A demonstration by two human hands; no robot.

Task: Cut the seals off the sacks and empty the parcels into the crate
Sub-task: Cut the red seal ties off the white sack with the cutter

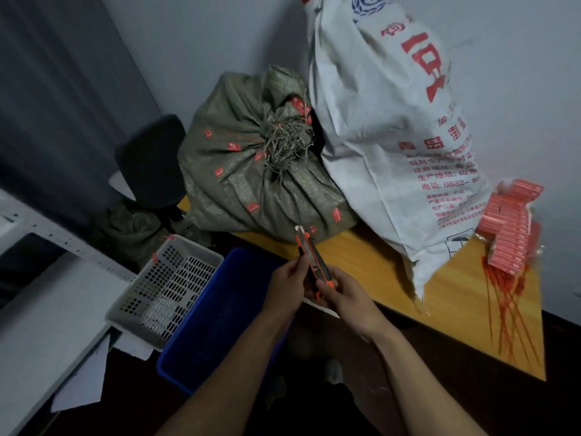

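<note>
Left hand (287,280) and right hand (344,294) both grip an orange-and-black utility knife (311,254). Under the left hand stands a blue plastic crate (201,338); beyond it, a tied green woven sack (239,177).

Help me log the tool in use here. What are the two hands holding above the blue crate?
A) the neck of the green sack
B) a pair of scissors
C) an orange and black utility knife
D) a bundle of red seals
C: the left hand and the right hand both grip the orange and black utility knife, its blade end pointing up, over the blue crate.
</note>
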